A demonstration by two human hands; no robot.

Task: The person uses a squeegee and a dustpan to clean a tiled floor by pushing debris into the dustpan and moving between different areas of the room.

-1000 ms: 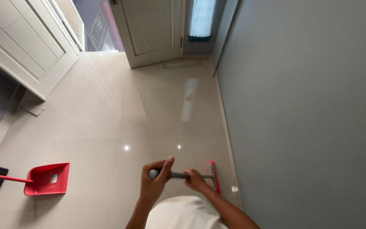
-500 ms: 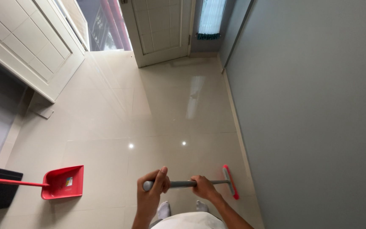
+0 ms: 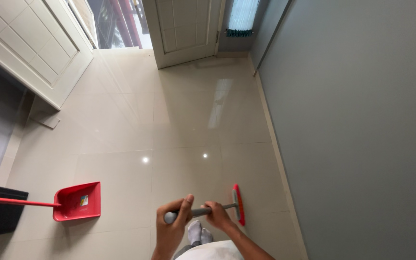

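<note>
Two hands are gripping a grey broom handle [image 3: 203,211] over glossy beige floor tiles [image 3: 179,130]: left hand [image 3: 173,226] closing near its top, right hand [image 3: 217,215] lower. A grey wall [image 3: 362,120] is running past the right hand; a red dustpan [image 3: 77,201] is lying left. The red broom head [image 3: 238,204] is showing edge-on, bristles indistinct.

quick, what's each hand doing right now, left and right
Left hand: closed around the top end of the grey broom handle.
Right hand: closed on the same handle, lower down, nearer the red broom head.
</note>
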